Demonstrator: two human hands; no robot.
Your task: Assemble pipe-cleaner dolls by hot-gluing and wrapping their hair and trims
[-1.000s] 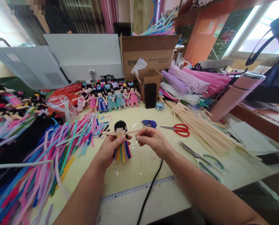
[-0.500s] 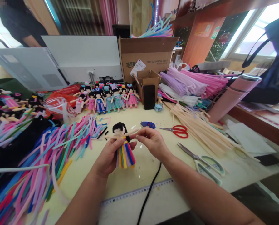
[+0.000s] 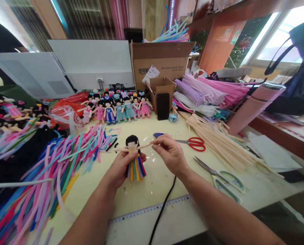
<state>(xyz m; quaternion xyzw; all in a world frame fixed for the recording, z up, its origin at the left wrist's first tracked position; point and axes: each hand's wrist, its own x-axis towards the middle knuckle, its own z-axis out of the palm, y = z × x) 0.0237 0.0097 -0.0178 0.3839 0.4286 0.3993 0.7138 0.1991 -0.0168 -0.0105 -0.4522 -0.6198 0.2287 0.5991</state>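
A small pipe-cleaner doll (image 3: 135, 166) with black hair, beige arms and a striped skirt is held upright over the table. My left hand (image 3: 121, 166) is closed around its body, thumb on the chest. With thumb and index finger, my right hand (image 3: 169, 153) pinches the tip of the doll's arm on the right, which is stretched out sideways. Just behind my right fingers lies a blue glue gun (image 3: 157, 135), partly covered by the hand. Red-handled scissors (image 3: 196, 144) lie to the right of it.
Larger scissors (image 3: 218, 175) lie at the right. Loose coloured pipe cleaners (image 3: 45, 177) cover the left side, beige ones (image 3: 218, 143) the right. Finished dolls (image 3: 118, 107) stand at the back beside a phone (image 3: 162, 106). A black cord (image 3: 163, 207) crosses a ruler (image 3: 147, 209) in front.
My right hand has shifted slightly outward and up along the doll's arm, now at its tip. The arm is straighter, and the doll has turned to face me more squarely.
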